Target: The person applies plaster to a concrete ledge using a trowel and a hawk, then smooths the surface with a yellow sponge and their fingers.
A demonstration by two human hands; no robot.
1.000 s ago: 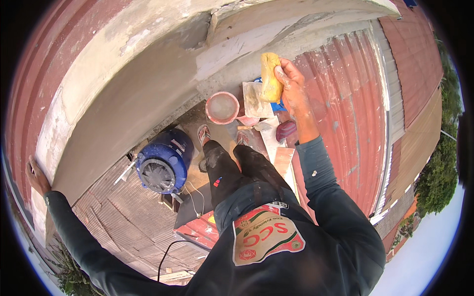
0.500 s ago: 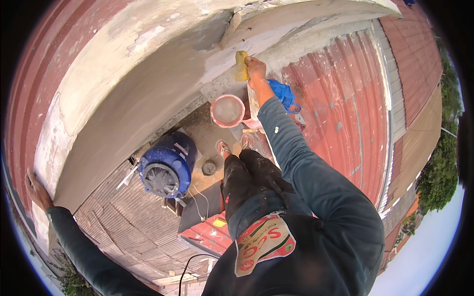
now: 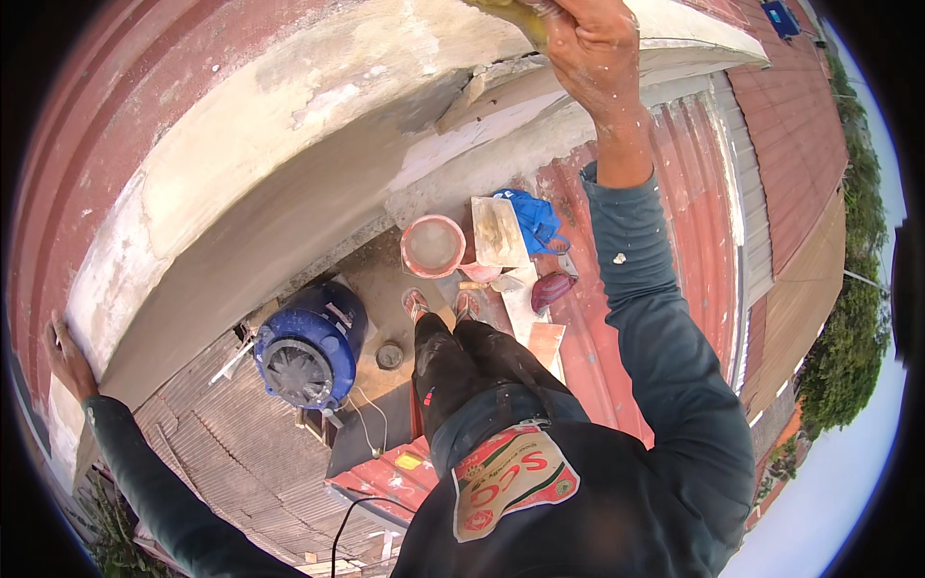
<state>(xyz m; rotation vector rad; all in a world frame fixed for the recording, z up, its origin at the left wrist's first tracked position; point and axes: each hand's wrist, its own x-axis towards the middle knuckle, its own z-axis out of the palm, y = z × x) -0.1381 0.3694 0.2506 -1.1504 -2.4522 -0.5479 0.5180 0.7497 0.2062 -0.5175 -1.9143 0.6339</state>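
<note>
While right hand (image 3: 597, 43) presses sponge (image 3: 511, 12), ledge (image 3: 289, 125) edge

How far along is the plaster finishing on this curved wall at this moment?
Done: the lower band of the curved wall looks smooth and grey. In hand: the right hand presses a yellow sponge against the top edge, while the left hand rests flat on the wall. Left: the upper band looks patchy, with a broken spot. The bucket stands below by the feet.
</note>
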